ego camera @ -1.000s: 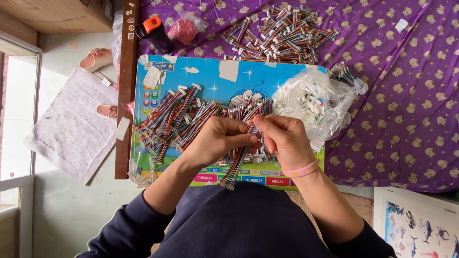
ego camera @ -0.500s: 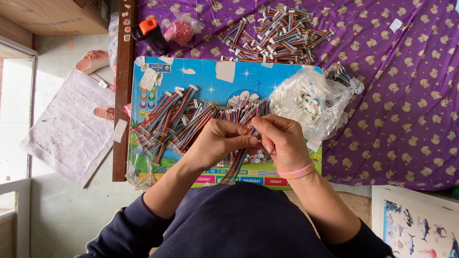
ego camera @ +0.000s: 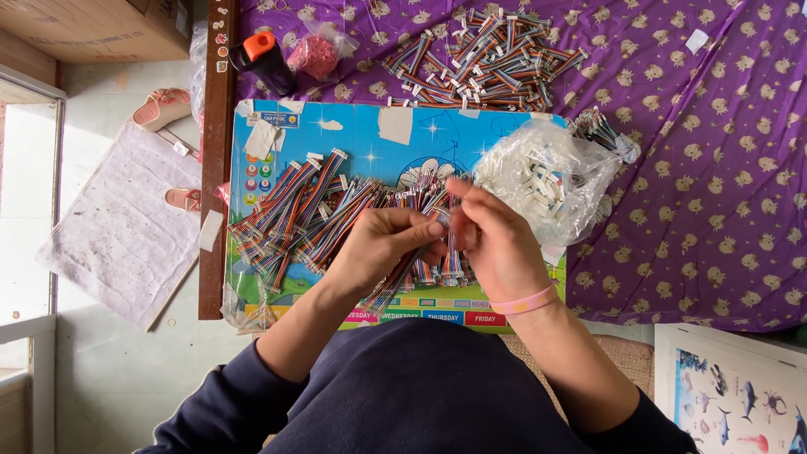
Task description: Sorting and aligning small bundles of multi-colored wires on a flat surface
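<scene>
My left hand and my right hand meet over a blue picture board. Together they pinch one multicoloured ribbon cable at its end, and its strands hang down toward my lap. A pink band circles my right wrist. Left of my hands, a heap of the same striped cables lies on the board. A clear plastic bag of small white connectors sits just right of my right hand.
A second pile of ribbon cables lies on the purple patterned cloth beyond the board. A black bottle with an orange cap and a small bag of pink bits sit at the top left. Pink sandals and a mat lie on the floor.
My hands stay together on the cable end, with only small finger shifts. The view has drifted slightly.
</scene>
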